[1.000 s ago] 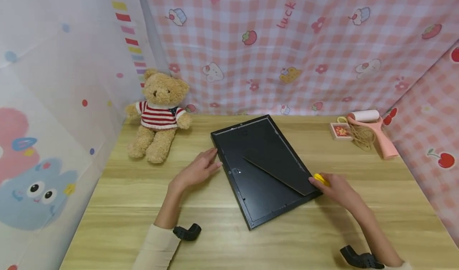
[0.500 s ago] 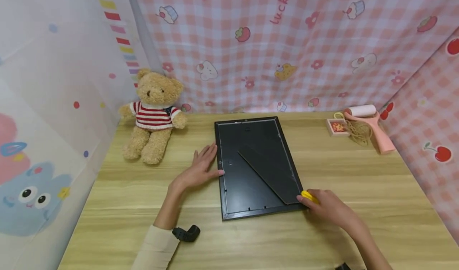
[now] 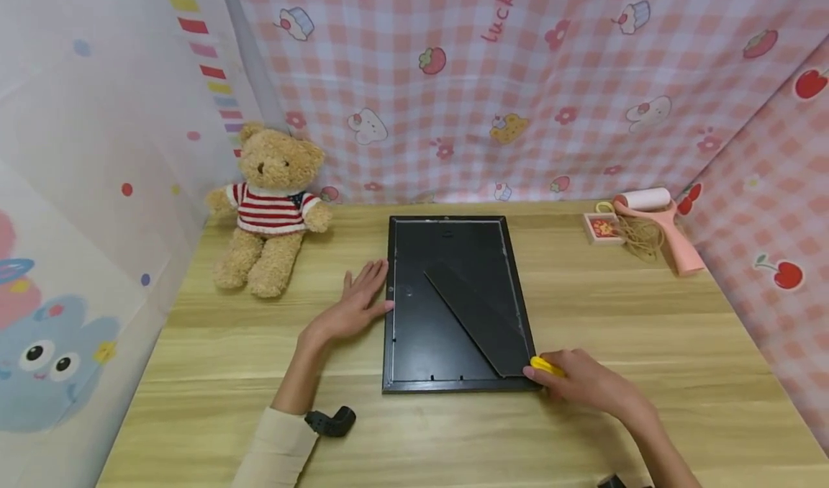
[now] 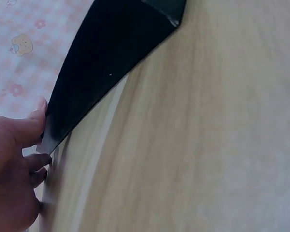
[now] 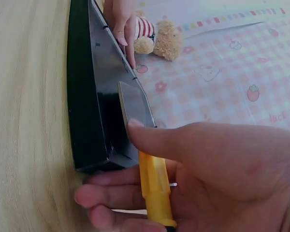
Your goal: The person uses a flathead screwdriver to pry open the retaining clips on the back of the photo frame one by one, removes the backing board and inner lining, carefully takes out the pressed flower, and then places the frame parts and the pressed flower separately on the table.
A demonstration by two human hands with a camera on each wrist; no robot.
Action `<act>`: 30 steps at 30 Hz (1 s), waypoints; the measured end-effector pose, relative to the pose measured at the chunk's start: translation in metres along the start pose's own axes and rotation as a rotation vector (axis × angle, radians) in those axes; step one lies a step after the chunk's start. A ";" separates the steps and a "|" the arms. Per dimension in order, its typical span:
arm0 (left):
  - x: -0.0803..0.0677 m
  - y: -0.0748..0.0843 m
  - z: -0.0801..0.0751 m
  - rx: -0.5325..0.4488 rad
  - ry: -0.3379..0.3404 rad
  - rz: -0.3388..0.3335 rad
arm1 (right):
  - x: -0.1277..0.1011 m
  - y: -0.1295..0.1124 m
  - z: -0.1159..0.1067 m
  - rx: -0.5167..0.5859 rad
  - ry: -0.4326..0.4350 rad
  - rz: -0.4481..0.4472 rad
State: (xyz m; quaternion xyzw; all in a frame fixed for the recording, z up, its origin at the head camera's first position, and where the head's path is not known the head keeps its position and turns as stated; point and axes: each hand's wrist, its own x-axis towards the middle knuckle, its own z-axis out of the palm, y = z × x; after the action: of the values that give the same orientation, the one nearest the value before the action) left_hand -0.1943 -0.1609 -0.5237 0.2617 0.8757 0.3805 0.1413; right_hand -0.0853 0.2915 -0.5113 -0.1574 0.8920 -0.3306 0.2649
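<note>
A black picture frame [image 3: 447, 315] lies back side up on the wooden table, its stand leg [image 3: 479, 322] slanting across the backing. At the left edge, my left hand [image 3: 352, 308] rests with fingers extended and thumb touching the rim; the left wrist view shows its fingertips against the frame side [image 4: 101, 58]. My right hand [image 3: 583, 380] is at the near right corner, holding a yellow-handled tool [image 3: 546, 366] in the palm. In the right wrist view the thumb reaches the stand leg's end, while fingers lie under the frame corner beside the yellow handle [image 5: 154, 183]. The tool's working end is hidden.
A teddy bear [image 3: 268, 207] in a striped sweater sits at the back left. Toward the back right lie a pink lint roller [image 3: 673, 236], a bundle of twine [image 3: 641, 236] and a small box [image 3: 602, 229]. A checked curtain [image 3: 401, 78] hangs behind.
The picture frame has turned clockwise until nearly straight. My right hand has moved left and nearer with its corner, still holding the yellow tool; my left hand has flattened along the left edge.
</note>
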 end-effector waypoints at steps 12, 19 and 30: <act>-0.003 -0.017 -0.006 -0.111 -0.019 0.032 | -0.016 -0.088 -0.058 0.076 0.516 -0.198; -0.008 -0.018 -0.012 -0.200 -0.051 0.057 | 0.025 -0.124 -0.063 0.374 0.638 -0.334; -0.006 0.003 -0.007 -0.119 -0.052 0.065 | 0.131 -0.140 -0.049 0.836 0.337 -0.384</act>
State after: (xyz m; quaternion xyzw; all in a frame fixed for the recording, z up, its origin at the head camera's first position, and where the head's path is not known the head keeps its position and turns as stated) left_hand -0.1913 -0.1672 -0.5169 0.2907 0.8387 0.4291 0.1669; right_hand -0.2047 0.1542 -0.4340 -0.1432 0.6682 -0.7243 0.0915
